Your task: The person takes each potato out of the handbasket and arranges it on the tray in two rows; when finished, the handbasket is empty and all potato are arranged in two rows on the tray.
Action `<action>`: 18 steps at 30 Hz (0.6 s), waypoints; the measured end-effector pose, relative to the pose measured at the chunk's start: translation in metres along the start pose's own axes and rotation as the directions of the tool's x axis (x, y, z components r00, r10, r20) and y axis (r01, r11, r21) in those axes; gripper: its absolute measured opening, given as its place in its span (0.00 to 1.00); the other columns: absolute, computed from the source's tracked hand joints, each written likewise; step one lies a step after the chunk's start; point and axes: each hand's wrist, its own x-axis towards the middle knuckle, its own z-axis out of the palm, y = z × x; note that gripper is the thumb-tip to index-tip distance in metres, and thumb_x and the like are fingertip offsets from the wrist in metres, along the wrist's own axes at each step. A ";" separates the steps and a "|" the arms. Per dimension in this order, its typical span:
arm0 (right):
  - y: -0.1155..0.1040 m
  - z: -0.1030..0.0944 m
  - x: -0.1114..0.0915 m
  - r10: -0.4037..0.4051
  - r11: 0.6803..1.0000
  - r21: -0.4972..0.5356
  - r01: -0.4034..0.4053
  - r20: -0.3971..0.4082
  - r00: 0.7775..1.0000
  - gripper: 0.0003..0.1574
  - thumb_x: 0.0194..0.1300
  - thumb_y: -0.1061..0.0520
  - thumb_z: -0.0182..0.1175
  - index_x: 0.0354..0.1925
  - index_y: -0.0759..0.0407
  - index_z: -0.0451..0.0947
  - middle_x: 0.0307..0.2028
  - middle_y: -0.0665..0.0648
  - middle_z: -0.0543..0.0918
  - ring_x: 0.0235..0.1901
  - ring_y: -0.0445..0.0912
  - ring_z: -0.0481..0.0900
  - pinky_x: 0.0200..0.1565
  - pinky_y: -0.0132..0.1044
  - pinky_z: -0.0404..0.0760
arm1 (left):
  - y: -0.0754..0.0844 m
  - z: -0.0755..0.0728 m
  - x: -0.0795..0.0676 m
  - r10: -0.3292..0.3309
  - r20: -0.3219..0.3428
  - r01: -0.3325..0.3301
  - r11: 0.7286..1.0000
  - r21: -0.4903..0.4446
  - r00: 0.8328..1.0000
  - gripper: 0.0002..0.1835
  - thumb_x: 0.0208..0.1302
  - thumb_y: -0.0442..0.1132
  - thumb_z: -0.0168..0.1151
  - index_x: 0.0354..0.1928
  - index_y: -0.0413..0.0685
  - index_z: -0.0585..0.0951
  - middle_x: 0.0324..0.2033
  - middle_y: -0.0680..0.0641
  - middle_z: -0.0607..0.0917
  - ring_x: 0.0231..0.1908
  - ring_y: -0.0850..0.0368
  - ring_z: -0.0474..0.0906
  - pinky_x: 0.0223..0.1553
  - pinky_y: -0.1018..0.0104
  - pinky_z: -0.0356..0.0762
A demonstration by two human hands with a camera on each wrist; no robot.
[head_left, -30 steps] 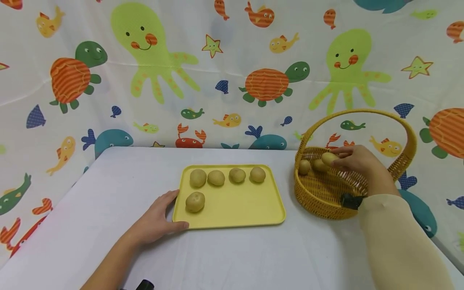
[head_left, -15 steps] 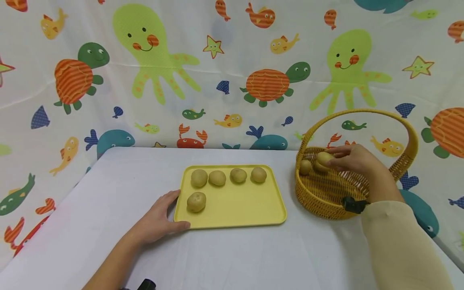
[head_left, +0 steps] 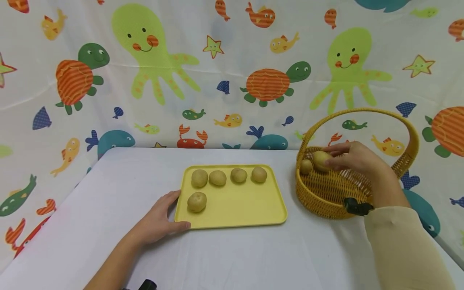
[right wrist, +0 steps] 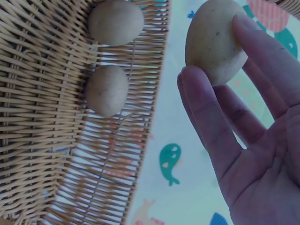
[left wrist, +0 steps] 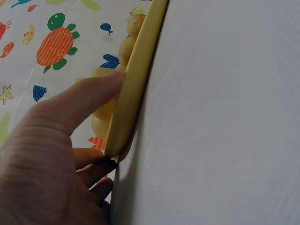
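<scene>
My right hand pinches a potato between thumb and fingertips above the far left side of the wicker basket. In the right wrist view this held potato is apart from two others lying in the basket, one potato near the top and another potato below it. My left hand holds the near left corner of a yellow tray. Its thumb lies on the front rim, the other fingers at the left edge. One potato sits near that hand.
Along the tray's far side several potatoes stand in a row. The basket's tall handle arches over my right wrist. White cloth covers the table, and a curtain printed with sea animals hangs behind.
My right hand has shifted slightly left with the potato, which now covers the one behind it in the head view. My left hand keeps its place on the tray.
</scene>
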 end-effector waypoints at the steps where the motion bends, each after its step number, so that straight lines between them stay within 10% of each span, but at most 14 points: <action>1: -0.002 0.001 -0.001 -0.004 1.000 -0.003 0.004 0.003 1.000 0.45 0.67 0.38 0.69 0.73 0.57 0.71 0.67 0.68 0.75 0.47 0.46 0.85 0.50 0.36 0.82 | 0.000 0.000 0.000 -0.002 0.002 0.002 1.000 0.000 1.000 0.58 0.53 0.59 0.78 0.79 0.41 0.59 0.78 0.32 0.60 0.78 0.29 0.50 0.74 0.27 0.51; 8: -0.006 0.007 -0.008 -0.017 1.000 0.002 0.017 0.019 1.000 0.46 0.62 0.33 0.70 0.71 0.52 0.75 0.60 0.64 0.82 0.63 0.58 0.76 0.62 0.54 0.72 | 0.000 0.001 0.000 0.006 -0.001 -0.006 1.000 0.002 1.000 0.58 0.53 0.58 0.78 0.79 0.41 0.59 0.78 0.33 0.60 0.78 0.30 0.50 0.74 0.28 0.52; 18: -0.009 0.017 -0.012 -0.035 0.999 0.008 0.035 0.005 0.999 0.44 0.62 0.35 0.72 0.70 0.52 0.75 0.57 0.59 0.86 0.47 0.48 0.85 0.52 0.40 0.77 | -0.002 0.000 0.000 0.024 -0.020 -0.024 1.000 0.000 1.000 0.57 0.52 0.58 0.78 0.79 0.42 0.60 0.77 0.33 0.61 0.78 0.29 0.51 0.74 0.27 0.51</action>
